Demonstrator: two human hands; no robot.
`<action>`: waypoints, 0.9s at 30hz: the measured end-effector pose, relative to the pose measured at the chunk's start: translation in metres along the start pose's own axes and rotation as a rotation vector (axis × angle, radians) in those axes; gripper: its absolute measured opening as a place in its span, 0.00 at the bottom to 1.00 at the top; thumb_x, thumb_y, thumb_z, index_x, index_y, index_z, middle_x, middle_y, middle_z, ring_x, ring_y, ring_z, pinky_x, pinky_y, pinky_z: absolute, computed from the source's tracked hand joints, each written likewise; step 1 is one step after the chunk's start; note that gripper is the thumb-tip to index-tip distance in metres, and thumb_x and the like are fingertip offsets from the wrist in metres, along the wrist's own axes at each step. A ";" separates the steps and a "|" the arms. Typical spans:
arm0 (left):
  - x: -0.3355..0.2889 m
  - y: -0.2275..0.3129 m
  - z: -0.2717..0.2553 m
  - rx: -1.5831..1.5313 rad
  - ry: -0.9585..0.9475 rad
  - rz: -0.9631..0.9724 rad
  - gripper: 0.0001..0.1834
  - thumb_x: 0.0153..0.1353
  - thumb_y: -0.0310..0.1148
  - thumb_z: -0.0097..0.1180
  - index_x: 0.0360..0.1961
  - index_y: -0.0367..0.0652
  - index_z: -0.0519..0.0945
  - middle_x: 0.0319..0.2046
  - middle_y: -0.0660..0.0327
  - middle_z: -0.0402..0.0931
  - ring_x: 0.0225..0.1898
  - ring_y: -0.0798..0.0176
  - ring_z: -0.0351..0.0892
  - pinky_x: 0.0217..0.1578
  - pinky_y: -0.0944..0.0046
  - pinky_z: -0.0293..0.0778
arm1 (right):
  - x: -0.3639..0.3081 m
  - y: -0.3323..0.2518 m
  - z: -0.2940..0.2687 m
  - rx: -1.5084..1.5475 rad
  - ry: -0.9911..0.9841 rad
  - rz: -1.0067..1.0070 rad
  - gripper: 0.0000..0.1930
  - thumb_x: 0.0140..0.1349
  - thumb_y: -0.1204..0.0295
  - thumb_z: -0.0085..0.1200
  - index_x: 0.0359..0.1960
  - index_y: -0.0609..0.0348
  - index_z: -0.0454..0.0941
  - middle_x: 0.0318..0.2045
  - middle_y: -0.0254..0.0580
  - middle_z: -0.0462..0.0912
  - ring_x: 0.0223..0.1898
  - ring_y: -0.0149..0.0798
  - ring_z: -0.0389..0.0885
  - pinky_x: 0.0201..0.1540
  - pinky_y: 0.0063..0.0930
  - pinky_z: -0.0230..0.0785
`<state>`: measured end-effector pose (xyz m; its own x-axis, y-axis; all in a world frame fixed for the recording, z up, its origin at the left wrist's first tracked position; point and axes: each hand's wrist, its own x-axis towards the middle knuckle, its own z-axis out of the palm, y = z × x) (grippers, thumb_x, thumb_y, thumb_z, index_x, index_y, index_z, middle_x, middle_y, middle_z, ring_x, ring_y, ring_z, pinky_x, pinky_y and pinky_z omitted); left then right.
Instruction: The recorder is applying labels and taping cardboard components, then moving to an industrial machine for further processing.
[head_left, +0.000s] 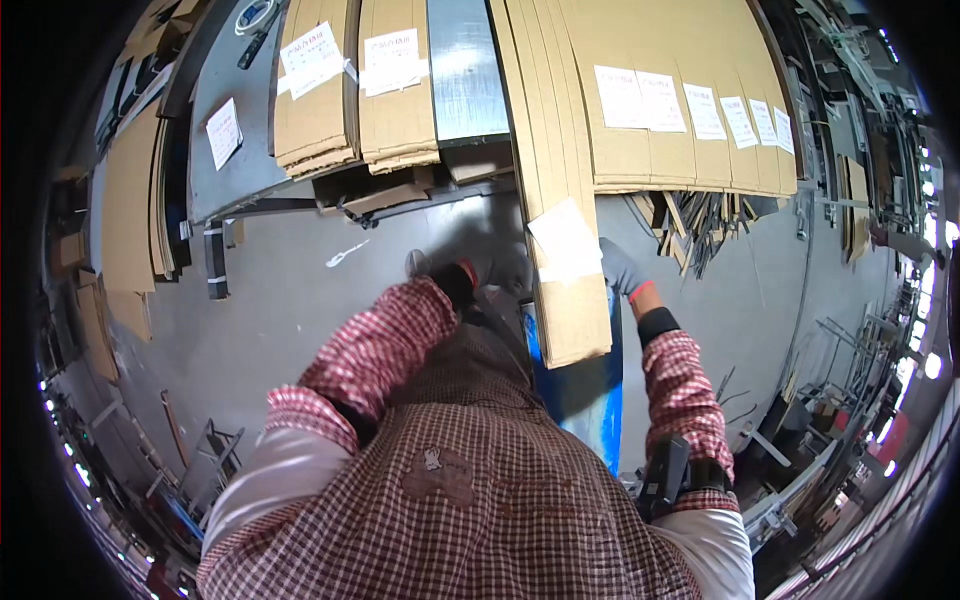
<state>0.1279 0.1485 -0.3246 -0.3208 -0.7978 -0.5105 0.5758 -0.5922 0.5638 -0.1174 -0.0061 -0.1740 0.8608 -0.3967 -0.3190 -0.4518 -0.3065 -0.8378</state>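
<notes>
A long narrow stack of cardboard strips point(563, 150) runs from the table toward me, its near end jutting past the table edge. A white paper label point(568, 240) lies on top of it. My left hand point(505, 270), in a dark-looking glove and in shadow, grips the stack's left edge. On the opposite edge, my right hand point(622, 270), in a grey glove with a red cuff, holds the stack with its fingertips hidden against the side. Beneath the near end shows a blue-edged surface point(590, 410).
Two labelled cardboard stacks point(315, 90) point(395, 80) lie left on the table; a wide labelled stack point(680, 160) lies right. A tape roll point(257, 14) sits far left. Loose dark strips point(705, 228) poke out below the right stack. Cardboard sheets point(135, 200) lean at left.
</notes>
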 end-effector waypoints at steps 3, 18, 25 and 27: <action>0.016 -0.006 -0.025 -0.303 -0.165 -0.145 0.22 0.72 0.45 0.35 0.42 0.37 0.75 0.27 0.60 0.77 0.25 0.63 0.72 0.26 0.59 0.70 | 0.001 -0.027 0.011 0.437 0.283 0.394 0.22 0.54 0.71 0.62 0.50 0.69 0.75 0.42 0.57 0.83 0.41 0.42 0.81 0.47 0.32 0.72; -0.055 0.132 0.199 1.105 -0.023 0.433 0.12 0.56 0.33 0.59 0.42 0.46 0.81 0.27 0.58 0.82 0.26 0.59 0.83 0.30 0.59 0.77 | -0.045 -0.142 0.067 0.290 0.542 0.376 0.36 0.51 0.68 0.64 0.62 0.64 0.63 0.54 0.56 0.74 0.53 0.44 0.75 0.55 0.43 0.68; -0.030 0.104 0.187 1.466 0.087 0.463 0.18 0.53 0.42 0.58 0.41 0.44 0.77 0.29 0.54 0.81 0.30 0.49 0.83 0.30 0.51 0.76 | -0.039 -0.181 -0.028 -0.044 0.192 0.411 0.13 0.60 0.71 0.57 0.43 0.62 0.73 0.26 0.38 0.80 0.29 0.33 0.79 0.33 0.27 0.72; -0.045 0.129 0.203 1.448 0.072 0.426 0.20 0.52 0.41 0.59 0.43 0.41 0.76 0.34 0.52 0.81 0.30 0.48 0.83 0.30 0.52 0.76 | -0.029 -0.174 -0.052 0.152 -0.005 0.537 0.12 0.62 0.66 0.57 0.39 0.61 0.73 0.24 0.37 0.78 0.22 0.26 0.75 0.25 0.22 0.68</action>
<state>0.0637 0.0857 -0.0970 -0.2648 -0.9520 -0.1539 -0.6169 0.0445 0.7858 -0.0760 0.0137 0.0040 0.5205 -0.4584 -0.7204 -0.7884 0.0661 -0.6116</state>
